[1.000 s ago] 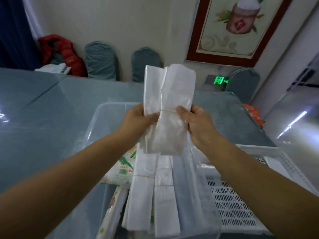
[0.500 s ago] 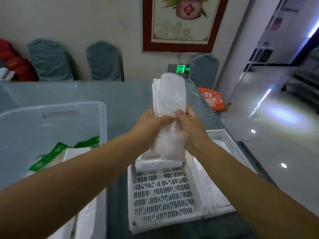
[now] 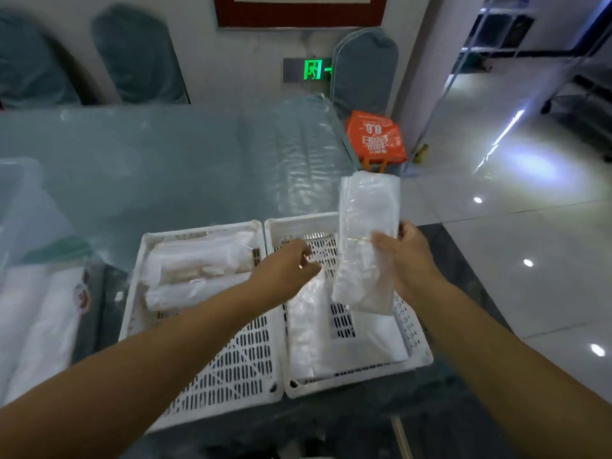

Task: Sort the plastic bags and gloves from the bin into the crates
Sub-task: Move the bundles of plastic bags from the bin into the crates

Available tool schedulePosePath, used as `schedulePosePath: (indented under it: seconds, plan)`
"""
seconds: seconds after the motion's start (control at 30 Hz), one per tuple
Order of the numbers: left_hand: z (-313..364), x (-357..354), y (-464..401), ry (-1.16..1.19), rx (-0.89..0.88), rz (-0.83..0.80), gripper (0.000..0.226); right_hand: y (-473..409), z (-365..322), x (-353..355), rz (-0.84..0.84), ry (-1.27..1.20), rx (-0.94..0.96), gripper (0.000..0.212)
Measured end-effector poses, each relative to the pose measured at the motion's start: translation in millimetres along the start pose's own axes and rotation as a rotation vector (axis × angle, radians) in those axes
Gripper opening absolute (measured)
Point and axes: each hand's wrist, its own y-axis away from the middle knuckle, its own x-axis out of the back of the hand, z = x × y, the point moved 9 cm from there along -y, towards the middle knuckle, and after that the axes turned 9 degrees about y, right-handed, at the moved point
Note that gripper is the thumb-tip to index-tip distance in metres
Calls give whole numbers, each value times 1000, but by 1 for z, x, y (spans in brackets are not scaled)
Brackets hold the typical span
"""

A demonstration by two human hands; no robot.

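Bag bundle (image 3: 364, 246): upright above right crate (image 3: 419, 356)
Right hand (image 3: 405, 256): grasping its banded middle
Left hand (image 3: 288, 270): released, fingers loose, over crates

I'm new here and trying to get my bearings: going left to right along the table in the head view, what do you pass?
Clear bin → left crate → left hand → bag bundle → right hand.
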Motion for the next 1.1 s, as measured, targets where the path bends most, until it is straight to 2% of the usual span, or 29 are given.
schedulePosePath:
  seconds: [0.07, 0.13, 0.33, 0.53, 0.67, 0.73, 0.87, 0.9, 0.97, 1.0, 1.1]
  plan:
    - [-21, -29, 6, -472, -40, -102, 35, -7, 18, 22, 52, 41, -21, 39]
    - [-39, -55, 11, -772, -49, -170, 40, -10, 34, 39, 101, 80, -28, 39]
    - [-59, -91, 9, -996, 31, -106, 79, -11, 62, 55, 170, 124, -39, 44]
    - [-57, -87, 2, -792, 110, 55, 103, -13, 61, 56, 144, 144, 12, 42]
    - [-51, -94, 1, -693, 146, 96, 92, -12, 63, 51, 136, 148, 22, 39]
    - [-49, -100, 4, -535, 177, 105, 88, -12, 64, 50, 134, 147, 32, 36]
    - [-61, -100, 8, -198, 294, 149, 96, -12, 63, 49, 121, 162, 48, 35]
    - [-66, -99, 8, -98, 332, 152, 88, -12, 63, 50, 122, 162, 51, 36]
    - [-69, -93, 8, 55, 377, 150, 57, -12, 62, 51, 119, 169, 58, 35]
    - [-67, -87, 7, 90, 385, 152, 50, -11, 61, 50, 114, 172, 65, 35]
    - [-60, -48, 6, 192, 369, 234, 52, -10, 60, 43, 89, 198, 81, 34]
